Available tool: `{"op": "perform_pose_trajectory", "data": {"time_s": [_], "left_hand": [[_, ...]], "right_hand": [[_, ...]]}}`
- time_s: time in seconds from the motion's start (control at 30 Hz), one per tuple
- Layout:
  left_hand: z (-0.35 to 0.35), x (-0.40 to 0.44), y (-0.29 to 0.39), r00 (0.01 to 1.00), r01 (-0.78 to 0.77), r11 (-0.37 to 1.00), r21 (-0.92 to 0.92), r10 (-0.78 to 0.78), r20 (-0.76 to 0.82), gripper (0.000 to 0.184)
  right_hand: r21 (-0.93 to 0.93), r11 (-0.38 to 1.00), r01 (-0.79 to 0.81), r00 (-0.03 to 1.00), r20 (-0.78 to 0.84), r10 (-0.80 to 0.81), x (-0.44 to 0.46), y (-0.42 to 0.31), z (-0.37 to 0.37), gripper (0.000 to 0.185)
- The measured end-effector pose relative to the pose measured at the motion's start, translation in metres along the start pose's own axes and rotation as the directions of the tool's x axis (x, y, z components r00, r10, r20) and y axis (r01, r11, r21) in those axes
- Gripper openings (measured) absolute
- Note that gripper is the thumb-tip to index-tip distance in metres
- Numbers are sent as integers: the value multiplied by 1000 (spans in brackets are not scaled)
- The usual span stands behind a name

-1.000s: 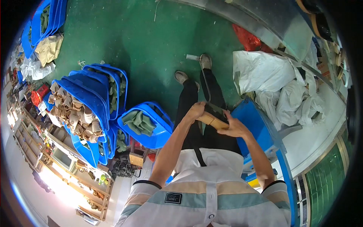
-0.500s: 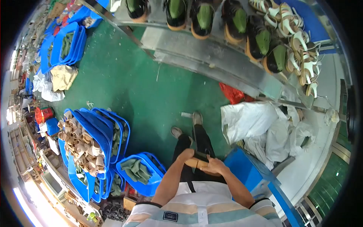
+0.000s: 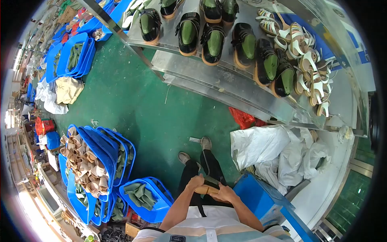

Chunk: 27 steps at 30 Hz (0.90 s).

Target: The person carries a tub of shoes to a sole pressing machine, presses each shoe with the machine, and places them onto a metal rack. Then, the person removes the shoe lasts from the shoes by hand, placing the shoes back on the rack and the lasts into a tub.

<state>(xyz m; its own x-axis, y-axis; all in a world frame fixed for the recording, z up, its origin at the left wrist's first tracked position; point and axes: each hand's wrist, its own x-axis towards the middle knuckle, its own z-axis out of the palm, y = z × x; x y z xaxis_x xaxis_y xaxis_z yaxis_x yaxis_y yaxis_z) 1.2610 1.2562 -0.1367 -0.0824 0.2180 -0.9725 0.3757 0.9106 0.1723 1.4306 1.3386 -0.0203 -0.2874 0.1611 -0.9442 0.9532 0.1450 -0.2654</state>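
Note:
In front of my waist I hold a shoe, its tan sole turned up toward me and a dark edge showing on the far side. My left hand is closed around one end. The other end sits in the fingers of my right hand. The hands partly cover the upper, so its details are hidden. Ahead, a metal rack carries several black shoes with tan soles and green lasts inside. White strappy sandals are heaped at the rack's right end.
Stacked blue tubs on the left hold beige pieces, and a nearer blue tub holds green lasts. White sacks and a red bag lie under the rack. A blue bin stands close on my right.
My view has tilted up, so more of the rack's top and its shoes shows. Both hands still grip the shoe, which is turned slightly.

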Motion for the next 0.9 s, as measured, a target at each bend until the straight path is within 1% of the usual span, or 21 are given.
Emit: {"op": "perform_pose_trajectory", "data": {"time_s": [0.03, 0.1, 0.13, 0.2, 0.23, 0.3, 0.33, 0.37, 0.43, 0.5, 0.53, 0.57, 0.6, 0.63, 0.67, 0.7, 0.73, 0.77, 0.83, 0.87, 0.9], "left_hand": [[-3, 1, -1, 997, -16, 1000, -19, 17, 78, 58], [-14, 8, 7, 971, -65, 996, -59, 77, 226, 68], [-21, 9, 13, 953, -107, 991, -84, 127, 274, 72], [-38, -20, 22, 901, -163, 978, -134, 203, 383, 79], [-46, -31, 29, 884, -165, 975, -148, 213, 417, 80], [-57, -44, 39, 839, -159, 970, -181, 230, 493, 85], [-42, -30, 29, 887, 56, 981, -187, 37, 460, 88], [-30, -20, 10, 877, 116, 937, -330, 59, 477, 87], [-38, -22, -14, 866, 232, 776, -587, 109, 487, 87], [-38, -27, -34, 861, 259, 759, -598, 99, 499, 83], [-37, -25, -42, 859, 264, 752, -604, 101, 501, 81], [-30, -24, -47, 855, 272, 741, -613, 105, 507, 79], [-13, -14, -57, 877, 258, 778, -573, 61, 477, 81], [0, -10, -65, 896, 286, 763, -580, 1, 444, 81], [9, -6, -72, 912, 312, 744, -590, -60, 406, 82], [14, 0, -76, 923, 333, 722, -606, -121, 364, 82], [16, 4, -83, 923, 379, 638, -670, -207, 325, 75], [17, 6, -93, 931, 364, 537, -761, -228, 284, 71], [18, 5, -117, 927, 314, 295, -902, -302, 224, 64], [17, -4, -126, 948, 183, 206, -961, -296, 118, 58], [12, -14, -132, 949, 40, 109, -993, -316, 3, 53]], "right_hand": [[15, 1000, -21, 1000, -1, 21, -2, -6, -5, 105], [-12, 1000, -12, 996, -91, 11, -2, -10, 1, 93], [-2, 998, -55, 997, -63, 55, -7, -15, -2, 91], [1, 994, -109, 992, -57, 109, -10, -20, 4, 90], [12, 989, -144, 988, -50, 145, -17, -27, 2, 89], [-2, 987, -159, 987, -19, 159, -30, -32, 5, 93], [-8, 986, -167, 986, -3, 167, -40, -37, 2, 94], [-19, 990, -140, 989, 51, 141, -59, -40, -1, 93], [-39, 996, -78, 985, 150, 83, -108, -60, -27, 90], [-7, 994, 107, 994, -16, -107, -135, -52, -57, 87], [-6, 980, 200, 974, -108, -199, -143, -48, -77, 85], [13, 988, 154, 976, -155, -151, -146, -56, -107, 83], [31, 993, 110, 975, -197, -102, -139, -64, -139, 81], [-25, 973, 228, 903, -369, -221, -116, -53, -155, 75], [-146, 946, 289, 787, -526, -322, -79, -28, -165, 69], [102, 933, 346, 864, -422, -275, -56, -52, -204, 68], [20, 862, 506, 755, -494, -432, 7, -25, -220, 64], [-463, 769, 441, 515, -570, -640, 57, -18, -243, 54], [-648, 615, 448, 430, -447, -784, 110, -56, -303, 42], [-715, 592, 370, 414, -444, -795, 127, -71, -322, 40], [-795, 531, 292, 415, -395, -820, 156, -75, -347, 38]]}}
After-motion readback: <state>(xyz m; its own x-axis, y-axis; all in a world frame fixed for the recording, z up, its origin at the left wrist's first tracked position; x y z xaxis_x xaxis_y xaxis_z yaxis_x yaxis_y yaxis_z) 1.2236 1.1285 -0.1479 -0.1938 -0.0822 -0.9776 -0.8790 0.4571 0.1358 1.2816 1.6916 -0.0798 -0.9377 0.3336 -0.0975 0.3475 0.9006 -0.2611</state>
